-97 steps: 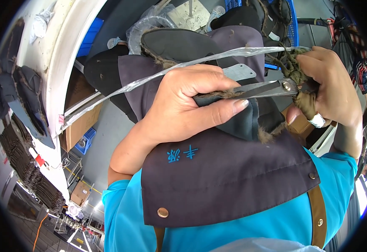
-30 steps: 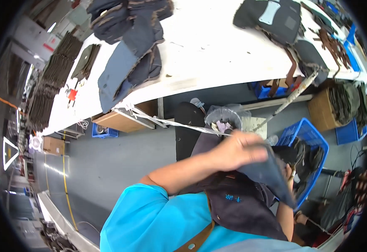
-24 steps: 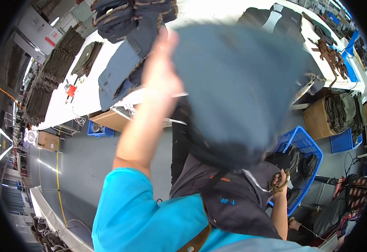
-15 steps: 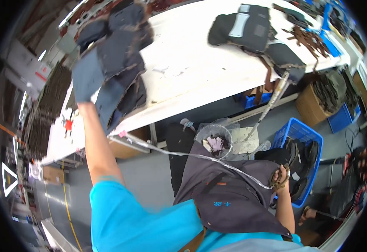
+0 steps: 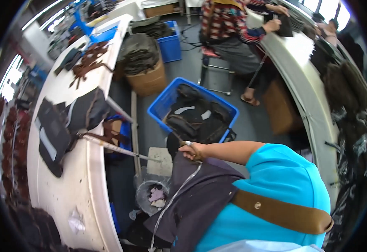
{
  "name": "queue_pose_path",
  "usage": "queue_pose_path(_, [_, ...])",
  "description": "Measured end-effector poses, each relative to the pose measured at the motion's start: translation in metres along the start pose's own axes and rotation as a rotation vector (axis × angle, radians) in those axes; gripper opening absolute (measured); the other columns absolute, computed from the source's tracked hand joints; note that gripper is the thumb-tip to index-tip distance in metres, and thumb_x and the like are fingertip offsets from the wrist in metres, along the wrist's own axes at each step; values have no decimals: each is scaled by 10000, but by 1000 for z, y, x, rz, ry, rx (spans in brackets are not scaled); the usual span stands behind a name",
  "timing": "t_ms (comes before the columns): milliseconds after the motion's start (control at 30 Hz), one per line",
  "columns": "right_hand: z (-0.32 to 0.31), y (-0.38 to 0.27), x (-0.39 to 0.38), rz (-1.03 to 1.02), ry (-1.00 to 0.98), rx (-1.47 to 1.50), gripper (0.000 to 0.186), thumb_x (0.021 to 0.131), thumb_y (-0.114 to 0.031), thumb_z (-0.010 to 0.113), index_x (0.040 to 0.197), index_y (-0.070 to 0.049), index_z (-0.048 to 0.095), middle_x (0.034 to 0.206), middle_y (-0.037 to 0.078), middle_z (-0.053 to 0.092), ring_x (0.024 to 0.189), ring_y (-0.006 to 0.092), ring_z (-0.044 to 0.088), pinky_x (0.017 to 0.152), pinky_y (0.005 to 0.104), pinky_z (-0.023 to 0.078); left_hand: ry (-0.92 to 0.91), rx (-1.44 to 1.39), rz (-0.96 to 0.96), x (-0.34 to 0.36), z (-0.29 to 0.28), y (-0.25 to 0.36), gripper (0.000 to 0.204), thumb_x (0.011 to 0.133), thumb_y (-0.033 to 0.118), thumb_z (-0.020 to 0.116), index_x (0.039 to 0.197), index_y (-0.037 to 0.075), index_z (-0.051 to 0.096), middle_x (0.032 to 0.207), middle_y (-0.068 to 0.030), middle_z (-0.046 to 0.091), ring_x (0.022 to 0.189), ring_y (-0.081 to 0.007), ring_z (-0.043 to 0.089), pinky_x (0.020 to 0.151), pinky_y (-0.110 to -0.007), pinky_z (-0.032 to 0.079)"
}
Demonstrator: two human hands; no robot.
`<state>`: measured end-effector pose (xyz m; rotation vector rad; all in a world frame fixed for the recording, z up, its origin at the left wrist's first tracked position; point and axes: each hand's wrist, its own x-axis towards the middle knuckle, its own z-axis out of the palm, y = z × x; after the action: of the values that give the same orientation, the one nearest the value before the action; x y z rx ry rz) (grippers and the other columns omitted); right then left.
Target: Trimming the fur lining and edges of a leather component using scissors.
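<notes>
My right hand (image 5: 186, 151) is closed around a pair of scissors (image 5: 198, 157) with brown-wrapped handles, just in front of the blue crate; the fingers partly cover them. A whitish cord (image 5: 171, 202) runs from the scissors down over my dark apron (image 5: 191, 197). Inside the blue crate (image 5: 158, 112) lie dark fabric pieces (image 5: 196, 115), some with pale patches. My left hand is out of view. On the white table at the left, dark padded pieces (image 5: 51, 134) with pale strips lie near the edge.
Below the table stand a scrap bin (image 5: 143, 197) and a slanted pole (image 5: 118, 148). Brown straps (image 5: 87, 63) lie farther along the table. Beyond are a carton (image 5: 147, 80) and another blue crate (image 5: 169, 47). A seated person (image 5: 229, 29) works at the curved table (image 5: 294, 80) on the right.
The view has swung to the right. My left hand, formerly at the stacked dark pieces on the table, has left the picture. My right hand still grips the scissors beside the crate.
</notes>
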<state>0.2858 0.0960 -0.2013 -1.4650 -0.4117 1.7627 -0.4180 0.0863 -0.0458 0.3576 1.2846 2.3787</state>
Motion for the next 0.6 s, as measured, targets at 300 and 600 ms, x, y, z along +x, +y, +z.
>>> queue_pose_path(300, [-1,7,4,-43,4,-61,350,811,-374,591,667,-58,548,580,30,526,474,125,494,444,255,397,-779,692,-44,-178,223,-102,357,851,135,577,1174,43,458,1125,-125,526,991,-232,527,810,-379,429])
queue_pose_path(600, [0,3,-2,-82,1,-78,383,816,-395,559,662,-44,552,554,47,536,450,136,506,447,269,409,-684,1133,1372,-155,362,-179,873,661,138,748,1385,121,260,1355,-153,325,1224,-323,352,987,-411,316])
